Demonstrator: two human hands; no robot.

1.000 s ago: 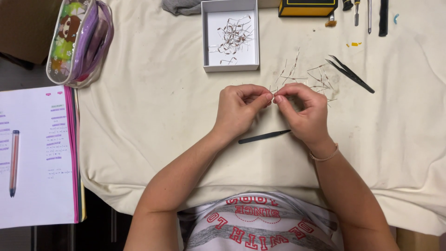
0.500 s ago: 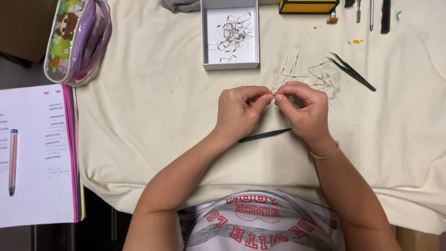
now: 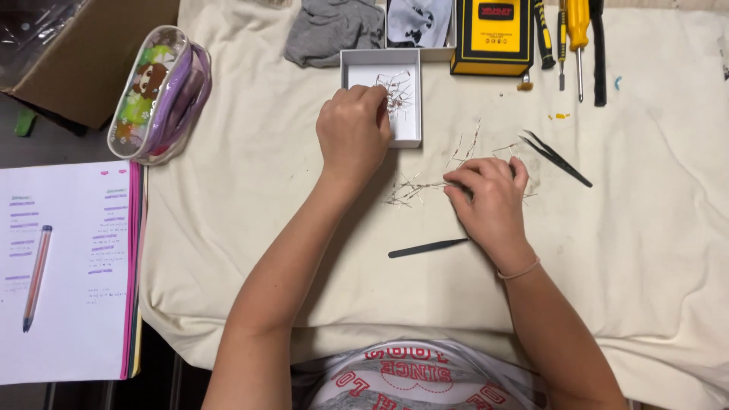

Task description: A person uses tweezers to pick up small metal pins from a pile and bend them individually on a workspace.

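Fingertips of the left hand (image 3: pixel 353 135) are pinching into wire-leaded components in a white box (image 3: pixel 355 64) while the right hand (image 3: pixel 490 199), curled, is pressing loose ones (image 3: pixel 414 190) against cloth, risking bent leads.

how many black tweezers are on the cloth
2. One pair of black tweezers lies flat just below the right hand; the other black pair lies to that hand's right, below the screwdrivers. More could be hidden under the hands.

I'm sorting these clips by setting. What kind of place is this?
Probably a home hobby or electronics bench: a cloth-covered table, small wire-legged parts, tweezers, screwdrivers and an open notebook.
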